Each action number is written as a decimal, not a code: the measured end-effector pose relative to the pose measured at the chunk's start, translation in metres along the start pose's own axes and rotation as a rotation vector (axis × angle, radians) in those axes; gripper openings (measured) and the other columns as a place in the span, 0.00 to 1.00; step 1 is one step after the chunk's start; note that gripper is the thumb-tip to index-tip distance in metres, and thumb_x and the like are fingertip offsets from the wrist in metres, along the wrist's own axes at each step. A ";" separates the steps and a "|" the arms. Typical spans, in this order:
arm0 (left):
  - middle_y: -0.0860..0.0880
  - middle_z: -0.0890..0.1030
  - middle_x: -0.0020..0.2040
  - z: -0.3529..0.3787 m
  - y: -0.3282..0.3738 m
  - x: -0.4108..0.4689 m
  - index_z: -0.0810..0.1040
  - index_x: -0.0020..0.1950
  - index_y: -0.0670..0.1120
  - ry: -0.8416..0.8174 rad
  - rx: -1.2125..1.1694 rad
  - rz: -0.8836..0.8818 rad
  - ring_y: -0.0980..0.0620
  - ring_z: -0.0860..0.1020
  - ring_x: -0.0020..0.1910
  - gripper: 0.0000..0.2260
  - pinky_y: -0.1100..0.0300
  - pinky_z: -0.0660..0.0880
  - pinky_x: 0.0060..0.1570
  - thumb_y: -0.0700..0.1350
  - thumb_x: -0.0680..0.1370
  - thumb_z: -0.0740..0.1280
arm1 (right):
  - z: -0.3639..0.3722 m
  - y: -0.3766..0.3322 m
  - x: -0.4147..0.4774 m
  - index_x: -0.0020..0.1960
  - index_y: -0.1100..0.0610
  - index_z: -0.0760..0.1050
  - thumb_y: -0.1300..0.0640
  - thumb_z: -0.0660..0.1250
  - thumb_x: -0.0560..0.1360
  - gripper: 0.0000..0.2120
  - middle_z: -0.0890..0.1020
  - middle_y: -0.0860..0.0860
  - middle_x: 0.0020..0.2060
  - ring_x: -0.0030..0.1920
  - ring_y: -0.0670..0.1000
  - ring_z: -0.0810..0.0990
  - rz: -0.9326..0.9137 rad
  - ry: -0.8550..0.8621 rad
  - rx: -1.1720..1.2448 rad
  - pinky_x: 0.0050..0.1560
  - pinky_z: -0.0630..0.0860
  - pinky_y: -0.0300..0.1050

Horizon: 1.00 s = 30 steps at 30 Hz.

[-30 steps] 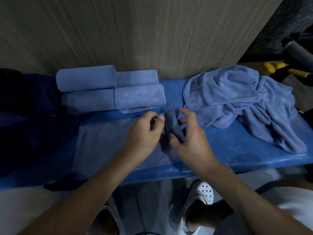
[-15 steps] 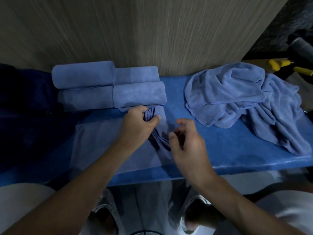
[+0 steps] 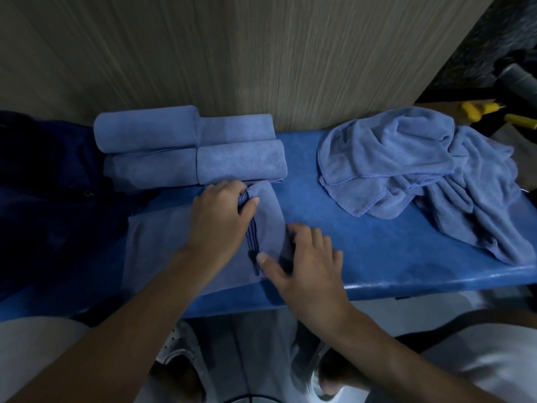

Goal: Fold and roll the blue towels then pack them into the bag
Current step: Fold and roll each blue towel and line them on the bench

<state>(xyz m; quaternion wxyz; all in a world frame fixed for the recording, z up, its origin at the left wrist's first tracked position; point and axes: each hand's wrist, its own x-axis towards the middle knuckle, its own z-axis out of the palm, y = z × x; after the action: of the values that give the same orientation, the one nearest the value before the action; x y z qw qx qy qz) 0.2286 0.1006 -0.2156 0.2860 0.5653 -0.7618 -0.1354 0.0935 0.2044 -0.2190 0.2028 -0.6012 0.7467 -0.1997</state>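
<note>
Far left: dark blue heap [image 3: 43, 184], maybe bag, too dim to tell. Next: rolled towels [image 3: 189, 149] stacked at back of bench [image 3: 377, 242]. Centre: towel [image 3: 174, 242] folded flat, roll started at right end. Left hand [image 3: 220, 216] pinching far end of roll. Right hand [image 3: 308, 257] cupped round near end, thumb on top. Right: loose pile [image 3: 406, 158] waiting. Soft, light, limp cloth, likely to spring open. Best held at both roll ends, kept tight.
</note>
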 end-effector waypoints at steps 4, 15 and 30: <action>0.44 0.76 0.45 -0.002 -0.007 -0.001 0.78 0.43 0.42 0.004 0.043 0.028 0.42 0.76 0.45 0.10 0.45 0.75 0.45 0.49 0.76 0.67 | -0.002 0.001 0.006 0.67 0.48 0.64 0.29 0.61 0.66 0.36 0.74 0.45 0.57 0.59 0.50 0.69 -0.043 -0.024 -0.091 0.60 0.61 0.48; 0.47 0.77 0.35 -0.028 -0.007 -0.004 0.69 0.43 0.45 -0.278 0.084 -0.184 0.49 0.75 0.35 0.09 0.53 0.74 0.36 0.50 0.77 0.64 | -0.040 0.027 0.046 0.73 0.45 0.58 0.50 0.72 0.70 0.37 0.72 0.43 0.55 0.62 0.49 0.68 -0.109 -0.077 0.029 0.64 0.55 0.48; 0.60 0.74 0.43 -0.037 -0.036 -0.003 0.74 0.55 0.52 -0.520 -0.057 -0.002 0.66 0.74 0.42 0.09 0.69 0.67 0.39 0.53 0.79 0.66 | -0.051 0.043 0.059 0.67 0.43 0.70 0.37 0.67 0.71 0.26 0.64 0.42 0.55 0.60 0.46 0.60 -0.165 -0.199 -0.169 0.59 0.51 0.42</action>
<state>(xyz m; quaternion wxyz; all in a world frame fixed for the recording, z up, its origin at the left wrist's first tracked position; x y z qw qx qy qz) 0.2794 0.0960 -0.2054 0.0962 0.5041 -0.8050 -0.2978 0.0189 0.1583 -0.2032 0.2075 -0.6921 0.6852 -0.0917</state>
